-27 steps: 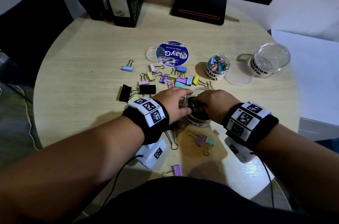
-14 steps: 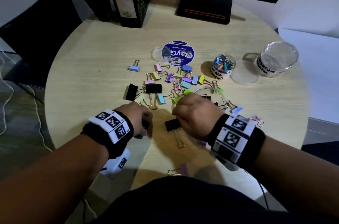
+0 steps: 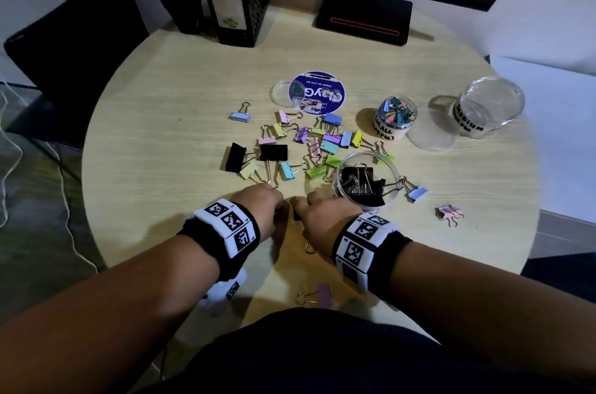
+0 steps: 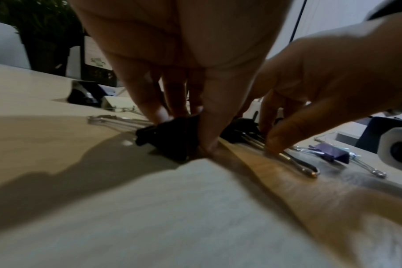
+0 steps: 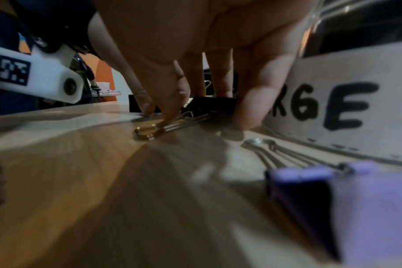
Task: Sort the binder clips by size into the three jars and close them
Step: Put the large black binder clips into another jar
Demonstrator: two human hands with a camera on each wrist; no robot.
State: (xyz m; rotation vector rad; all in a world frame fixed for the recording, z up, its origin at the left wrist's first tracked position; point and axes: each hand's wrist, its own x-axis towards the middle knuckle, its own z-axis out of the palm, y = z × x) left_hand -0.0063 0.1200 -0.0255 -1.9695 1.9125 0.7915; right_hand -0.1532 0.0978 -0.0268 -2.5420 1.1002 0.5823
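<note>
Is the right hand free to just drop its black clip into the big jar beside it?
Probably yes. The right hand pinches a black clip on the table, and the large jar stands just to its right, lidless and only partly filled. Nothing stands between them; the left hand is on the other side.

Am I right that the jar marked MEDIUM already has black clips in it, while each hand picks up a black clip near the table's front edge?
Not quite. The head view shows the MEDIUM jar empty. The black clips sit in the jar beside the right hand, marked with letters ending RGE in the right wrist view. The left hand and right hand are indeed each on a black clip.
</note>
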